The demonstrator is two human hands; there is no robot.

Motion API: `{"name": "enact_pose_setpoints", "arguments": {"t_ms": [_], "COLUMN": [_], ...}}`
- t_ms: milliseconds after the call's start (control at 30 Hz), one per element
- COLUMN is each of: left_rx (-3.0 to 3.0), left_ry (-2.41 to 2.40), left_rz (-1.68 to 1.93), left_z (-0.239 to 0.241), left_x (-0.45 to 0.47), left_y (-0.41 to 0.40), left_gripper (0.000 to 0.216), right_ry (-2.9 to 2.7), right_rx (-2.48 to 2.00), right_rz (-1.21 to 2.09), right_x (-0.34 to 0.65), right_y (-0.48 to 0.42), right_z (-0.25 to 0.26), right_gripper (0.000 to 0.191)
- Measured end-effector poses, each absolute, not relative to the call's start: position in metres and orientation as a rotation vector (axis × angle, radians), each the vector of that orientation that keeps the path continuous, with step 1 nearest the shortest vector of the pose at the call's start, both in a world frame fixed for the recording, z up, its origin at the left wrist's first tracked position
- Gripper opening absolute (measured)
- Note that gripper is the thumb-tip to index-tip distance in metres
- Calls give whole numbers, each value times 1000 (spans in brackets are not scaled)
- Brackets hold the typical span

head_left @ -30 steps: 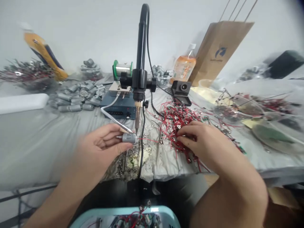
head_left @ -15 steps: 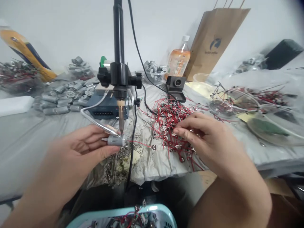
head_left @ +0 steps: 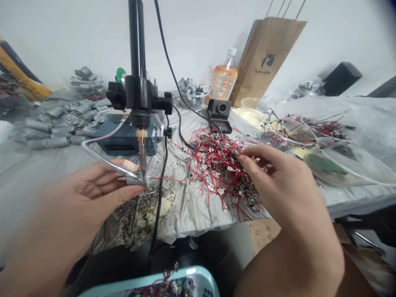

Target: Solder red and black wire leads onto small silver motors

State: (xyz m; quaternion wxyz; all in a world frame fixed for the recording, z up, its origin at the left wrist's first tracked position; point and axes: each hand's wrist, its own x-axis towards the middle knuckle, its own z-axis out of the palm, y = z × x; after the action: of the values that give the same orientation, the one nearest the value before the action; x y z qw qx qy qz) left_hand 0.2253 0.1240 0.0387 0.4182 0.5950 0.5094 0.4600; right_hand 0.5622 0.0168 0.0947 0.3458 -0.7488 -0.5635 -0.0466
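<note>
My left hand [head_left: 102,185] is closed around a small grey motor [head_left: 133,180], thumb below and fingers behind. The tip of an upright soldering iron [head_left: 142,159] meets the motor's right end, and a bent metal tube [head_left: 102,157] reaches down to the same spot. From that end a thin red wire [head_left: 168,178] runs right toward the pile. My right hand [head_left: 278,181] hovers at the right side of a heap of red wires with small metal tabs [head_left: 216,165]. Its thumb and forefinger are pinched together; whatever is between them is hidden.
The black stand clamp [head_left: 139,99] rises before a blue box [head_left: 119,138]. Grey motors [head_left: 62,123] lie at left. Behind are a bottle [head_left: 223,78], a paper bag [head_left: 269,62] and a small black camera-like device [head_left: 220,109]. A turquoise basket [head_left: 198,270] stands below the table edge.
The whole view has swung, so things sit farther left. My right hand has shifted right across the wire heap. My left hand still holds the motor at the iron's tip.
</note>
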Motion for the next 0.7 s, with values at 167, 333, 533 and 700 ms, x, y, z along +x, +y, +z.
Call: {"name": "enact_pose_setpoints", "arguments": {"t_ms": [167,333,533,700], "left_rx": [1492,1520,1532,1553], "left_ry": [1316,1268,1299,1293], "left_rz": [1165,1211,1211,1174], "left_z": [32,38,43,39], "left_x": [224,227,232,228], "left_y": [124,122,116,119], "left_gripper": [46,35,26,33], "right_ry": [-1794,-1850,-1470,-1122], "right_rx": [-1793,-1648,-1471,-1319], "right_rz": [-206,-176,-43,61], "right_x": [568,558,544,530], "right_y": [21,37,41,43], "right_z": [82,76,85,84], "right_gripper": [31,21,13,5]}}
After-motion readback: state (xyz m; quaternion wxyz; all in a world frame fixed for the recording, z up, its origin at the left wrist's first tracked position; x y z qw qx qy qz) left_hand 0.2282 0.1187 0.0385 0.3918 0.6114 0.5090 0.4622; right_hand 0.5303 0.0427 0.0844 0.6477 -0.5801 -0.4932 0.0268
